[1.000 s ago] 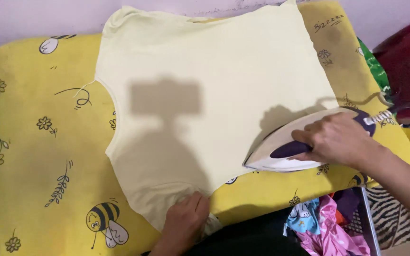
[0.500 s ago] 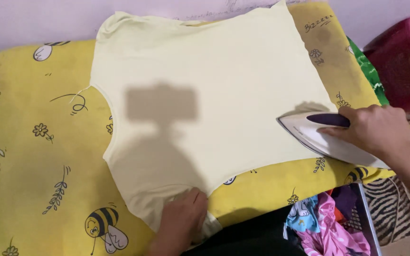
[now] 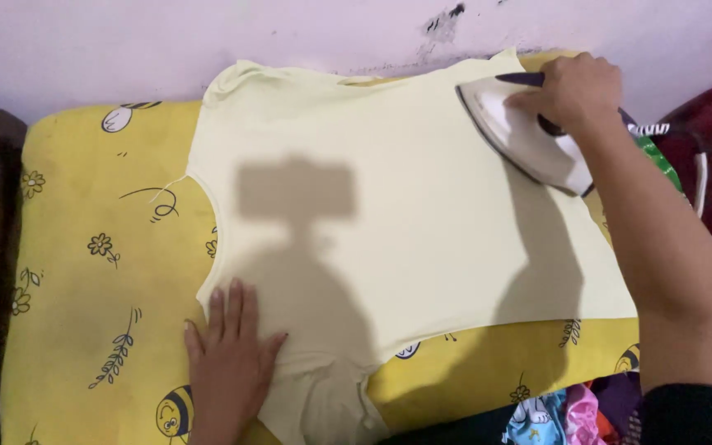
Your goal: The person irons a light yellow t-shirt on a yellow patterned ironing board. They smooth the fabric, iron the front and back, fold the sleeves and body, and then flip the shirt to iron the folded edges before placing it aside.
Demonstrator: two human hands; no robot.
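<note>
A pale yellow shirt (image 3: 389, 239) lies spread flat on a yellow bee-print cover (image 3: 84, 272). The right hand (image 3: 574, 86) is closed around the handle of a white iron (image 3: 525, 140) at the shirt's far right corner, while the left hand (image 3: 228, 354) — open, fingers spread — presses the near left edge. The cloth looks light, soft and prone to shifting; the iron seems heavy — best held by its handle.

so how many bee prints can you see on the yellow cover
4, possibly more hidden under the shirt: one top left, one beside the left hand, one partly covered at the hem, one lower right.
</note>
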